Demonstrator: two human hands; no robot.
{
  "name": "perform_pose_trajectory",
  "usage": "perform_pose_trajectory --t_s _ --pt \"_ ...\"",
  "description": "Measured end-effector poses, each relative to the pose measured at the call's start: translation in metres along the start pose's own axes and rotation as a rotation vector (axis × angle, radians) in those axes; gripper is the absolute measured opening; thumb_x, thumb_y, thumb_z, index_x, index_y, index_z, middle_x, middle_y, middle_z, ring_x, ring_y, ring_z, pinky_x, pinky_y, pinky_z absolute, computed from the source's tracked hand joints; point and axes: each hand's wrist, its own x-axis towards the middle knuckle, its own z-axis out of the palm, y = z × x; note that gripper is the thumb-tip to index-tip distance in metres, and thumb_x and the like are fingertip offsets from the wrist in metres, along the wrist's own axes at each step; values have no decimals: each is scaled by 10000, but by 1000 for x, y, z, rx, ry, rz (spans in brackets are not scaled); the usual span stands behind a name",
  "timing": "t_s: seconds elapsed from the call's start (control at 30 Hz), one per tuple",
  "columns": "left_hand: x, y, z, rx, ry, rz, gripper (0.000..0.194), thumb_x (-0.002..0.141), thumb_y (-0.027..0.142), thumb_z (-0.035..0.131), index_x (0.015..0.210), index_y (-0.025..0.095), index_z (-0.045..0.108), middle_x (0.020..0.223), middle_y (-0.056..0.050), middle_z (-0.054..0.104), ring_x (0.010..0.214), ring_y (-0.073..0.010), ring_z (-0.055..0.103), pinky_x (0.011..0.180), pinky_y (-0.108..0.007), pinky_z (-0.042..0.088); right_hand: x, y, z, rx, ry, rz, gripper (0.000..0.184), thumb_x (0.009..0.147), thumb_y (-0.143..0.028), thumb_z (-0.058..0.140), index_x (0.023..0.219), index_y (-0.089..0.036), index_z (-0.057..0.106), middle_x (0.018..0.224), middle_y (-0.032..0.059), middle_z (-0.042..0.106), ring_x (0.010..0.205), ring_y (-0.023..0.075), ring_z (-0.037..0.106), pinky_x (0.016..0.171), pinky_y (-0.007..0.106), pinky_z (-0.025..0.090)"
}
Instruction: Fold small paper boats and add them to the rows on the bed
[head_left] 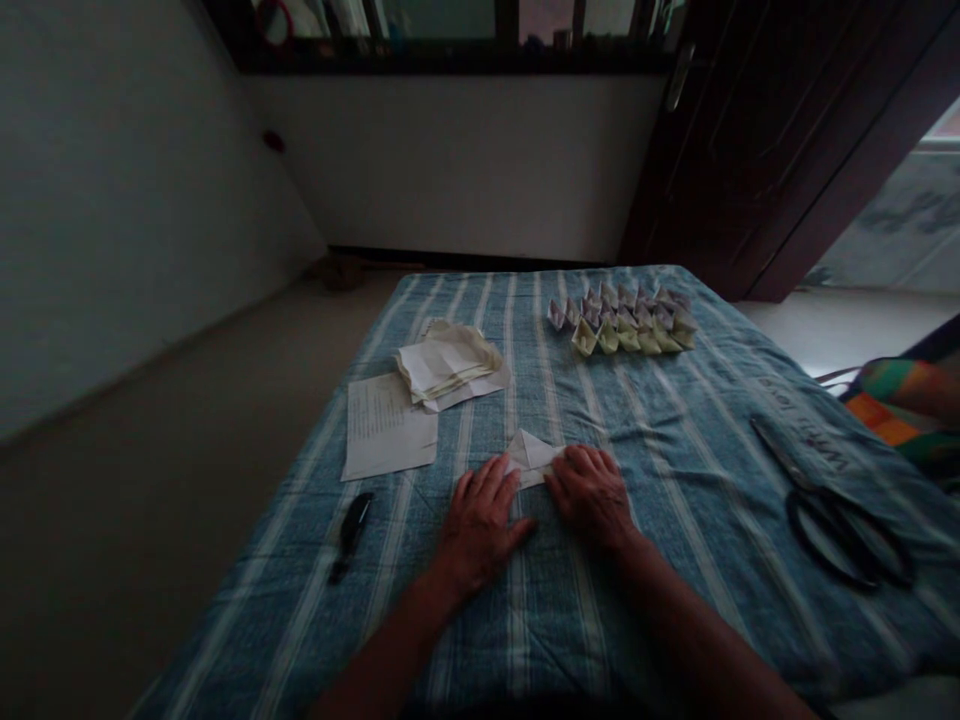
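Observation:
A white sheet of paper (529, 452), folded to a peak at the top with a flat strip along its lower edge, lies on the cloth between my hands. On its left end rest the fingertips of my left hand (480, 520), which lies flat with the thumb stretched out to the side. My right hand (592, 492) has its fingers bent down over the paper's right end, covering that corner. What is under the fingers of both hands is hidden.
Folded paper boats (630, 325) stand in rows at the back right. A stack of paper sheets (450, 360) and a printed sheet (391, 430) lie left. A black-handled tool (350, 537) is near my left arm, large scissors (832, 515) at the right. A striped cloth (675, 440) covers the table.

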Motion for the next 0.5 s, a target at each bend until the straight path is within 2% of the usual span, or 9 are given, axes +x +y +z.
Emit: perform_pose_trajectory --t_s 0.27,0.5 --pt "23 -18 0 41 -15 83 512 891 478 515 1314 189 528 1449 -141 466 1345 -281 410 1086 -486 333 4 2 4 -32 -6 57 99 885 -289 590 857 -203 629 926 71 619 936 237 520 845 375 378" --pt "29 -29 3 52 -16 122 507 907 464 489 1322 174 524 1441 -150 474 1337 -291 422 1079 -521 328 16 3 2 -63 -59 60 92 871 -290 614 830 -208 608 900 57 614 911 226 520 847 372 378"
